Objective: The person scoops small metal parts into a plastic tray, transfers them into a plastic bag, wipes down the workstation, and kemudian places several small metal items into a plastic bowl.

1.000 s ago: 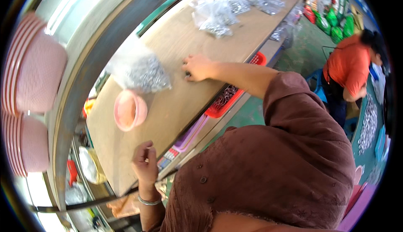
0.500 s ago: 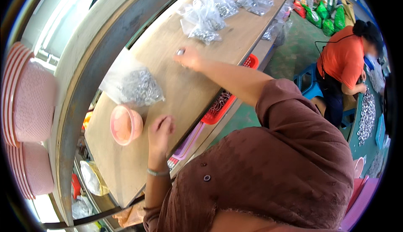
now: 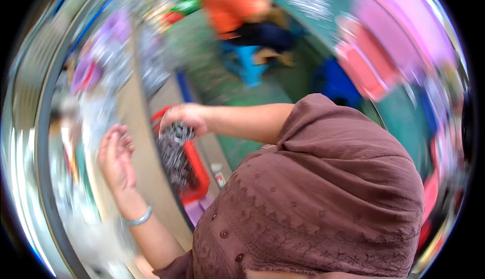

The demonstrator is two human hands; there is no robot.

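Note:
Over the red plastic basket, my right hand is closed round a clump of small dark, shiny metal pieces. More pieces of the same look lie in the basket just below; blur hides their exact shape. My left hand, with a bracelet at its wrist, is raised over the wooden table, palm partly up. Its fingers are loosely bent and apart, and I see nothing in them.
Clear plastic bags and a purple container stand along the wooden table, smeared by motion. A person in orange sits on a blue stool at a green table. Pink and purple bins stand at the right.
The view has swung round to the right. My right hand has gone from the tabletop to the red basket and grips metal pieces there. My left hand's curled fingers have opened.

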